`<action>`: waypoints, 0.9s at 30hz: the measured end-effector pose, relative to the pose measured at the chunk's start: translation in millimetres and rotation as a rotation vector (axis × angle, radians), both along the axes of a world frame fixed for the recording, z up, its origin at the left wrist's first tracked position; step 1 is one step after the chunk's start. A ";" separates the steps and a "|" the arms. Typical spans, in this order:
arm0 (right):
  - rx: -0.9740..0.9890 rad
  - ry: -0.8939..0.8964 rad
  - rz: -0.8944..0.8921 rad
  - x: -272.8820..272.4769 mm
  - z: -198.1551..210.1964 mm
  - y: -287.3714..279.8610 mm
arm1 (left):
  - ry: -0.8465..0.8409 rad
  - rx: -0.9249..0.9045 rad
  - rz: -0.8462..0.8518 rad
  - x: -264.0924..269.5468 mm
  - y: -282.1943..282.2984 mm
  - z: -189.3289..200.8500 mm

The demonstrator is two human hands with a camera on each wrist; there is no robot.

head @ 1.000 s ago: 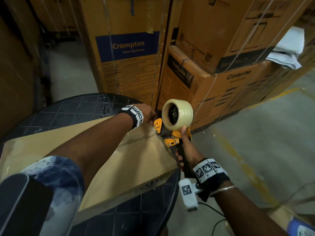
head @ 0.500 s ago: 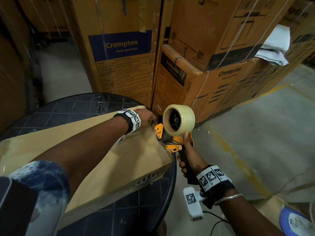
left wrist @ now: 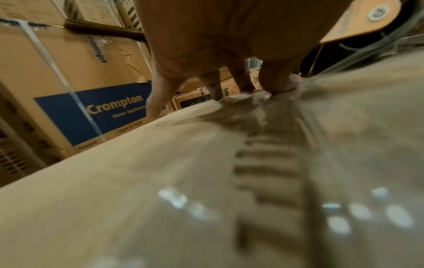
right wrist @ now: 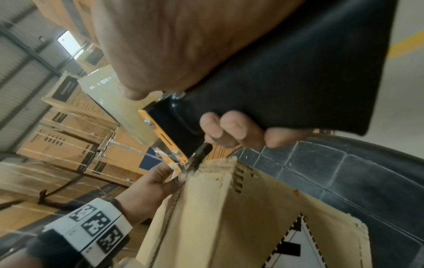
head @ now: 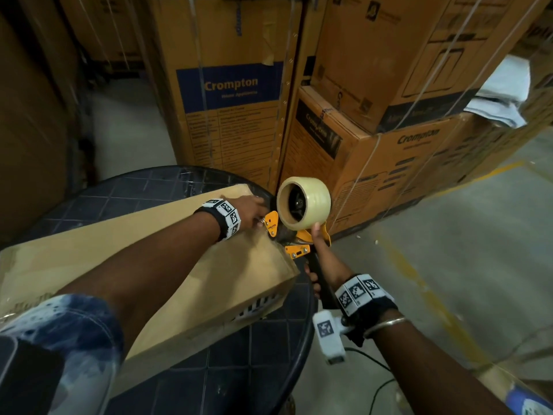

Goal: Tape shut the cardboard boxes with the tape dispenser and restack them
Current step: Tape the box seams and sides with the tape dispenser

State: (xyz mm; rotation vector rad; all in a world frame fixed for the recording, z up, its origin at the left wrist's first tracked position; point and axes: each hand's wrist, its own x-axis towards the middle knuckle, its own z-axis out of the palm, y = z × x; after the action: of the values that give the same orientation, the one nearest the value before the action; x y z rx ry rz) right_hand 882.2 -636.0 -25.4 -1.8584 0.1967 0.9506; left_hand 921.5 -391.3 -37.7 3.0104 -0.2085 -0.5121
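Note:
A long flat cardboard box lies across the round dark tiled table. At its far right end stands the yellow and black tape dispenser with a clear tape roll. My right hand grips its black handle, and the blade end sits at the box's corner. My left hand rests on the same end. Its thumb and fingertips press crumpled clear tape onto the box top. A glossy strip runs along that top.
Tall stacked Crompton cartons stand close behind the table, and more to the right. Concrete floor with a yellow line lies to the right. A cable trails on the floor below my right wrist.
Both hands and the dispenser stay at the box's far right end. Only the head view has shifted slightly.

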 end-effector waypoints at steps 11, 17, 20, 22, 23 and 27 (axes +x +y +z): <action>-0.009 -0.140 0.076 10.5 -7.9 33.1 | -0.019 0.088 0.068 -8.0 34.2 -6.6; 0.008 -0.120 0.083 -3.3 -13.3 8.2 | 0.019 0.080 0.149 -10.3 38.3 -9.4; 0.050 -0.086 0.042 -12.0 -16.0 -7.8 | 0.081 0.093 0.146 -11.5 35.4 -6.4; 0.057 -0.099 0.036 -16.6 -16.6 -11.2 | 0.095 0.128 0.154 -11.8 28.8 -3.1; 0.052 -0.111 0.038 -17.8 -16.8 -11.6 | 0.083 0.152 0.140 -11.1 25.0 -1.5; 0.017 -0.135 0.037 -18.0 -16.3 -10.5 | 0.035 0.119 0.037 -8.9 9.9 2.5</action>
State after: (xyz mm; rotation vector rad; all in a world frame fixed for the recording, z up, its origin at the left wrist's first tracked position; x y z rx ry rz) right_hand 864.2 -646.5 -41.7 -1.9088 0.0726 0.8449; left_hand 912.6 -381.4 -35.2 3.1103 -0.1245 -0.5940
